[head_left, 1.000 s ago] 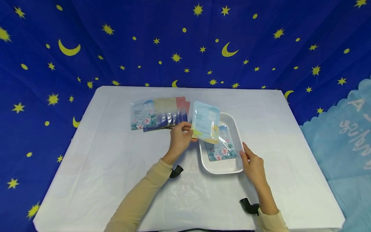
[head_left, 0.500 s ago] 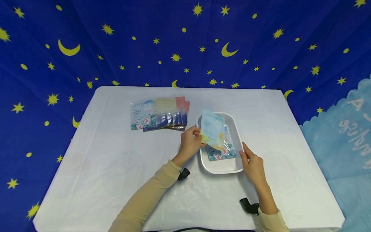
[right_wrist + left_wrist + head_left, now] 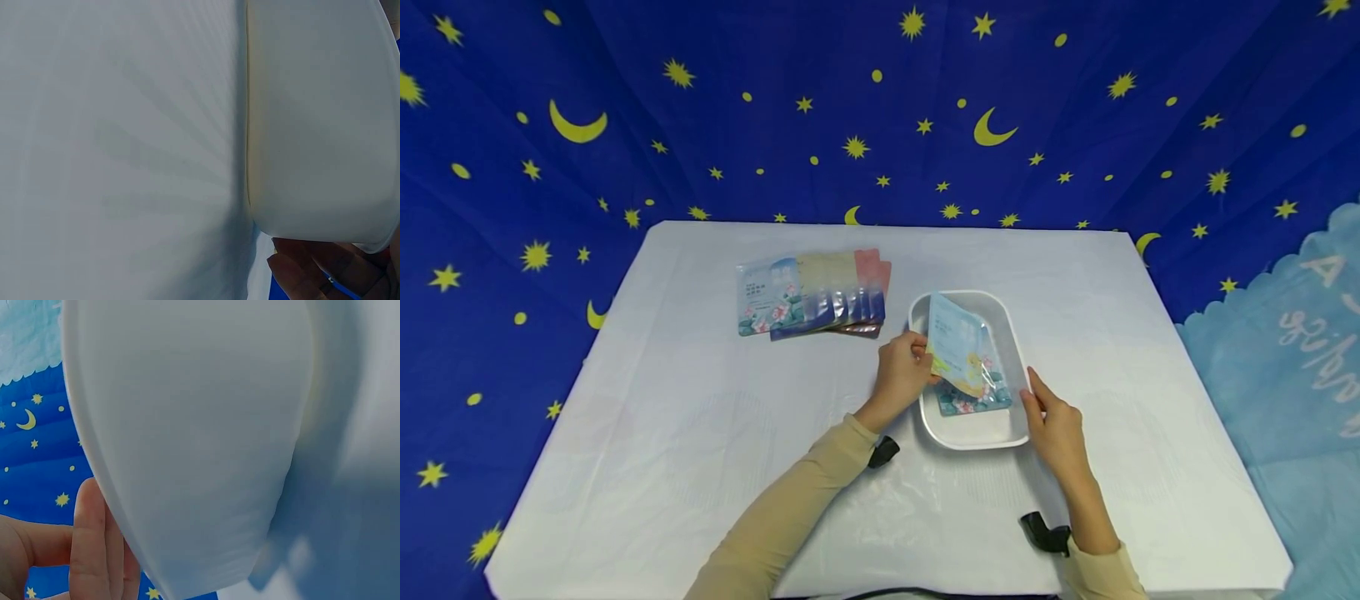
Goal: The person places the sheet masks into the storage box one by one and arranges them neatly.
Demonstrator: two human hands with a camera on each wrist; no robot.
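My left hand [image 3: 902, 375] pinches the lower left corner of a flat light blue packet [image 3: 955, 346], tilted inside the white plastic tray [image 3: 973, 433]. Under it lies another packet [image 3: 996, 392] with pink flowers, partly covered. My right hand [image 3: 1056, 425] grips the tray's right rim between thumb and fingers. In the left wrist view, the tray's outer wall [image 3: 187, 425] fills the middle, with left fingers [image 3: 90, 544] at its rim; the packet is hidden there. Right fingers [image 3: 312, 262] show below the tray's end in the right wrist view.
Left of the tray, several overlapping packets [image 3: 838, 292] lie fanned out, a blue flowered packet [image 3: 767, 300] at their left end. All stand on a white-covered table [image 3: 700, 458]. A blue curtain [image 3: 820, 108] with stars and moons hangs behind it.
My left hand has moved right and toward me, bringing the light blue packet from over the tray's left rim down into the tray. The right hand and tray have stayed put.
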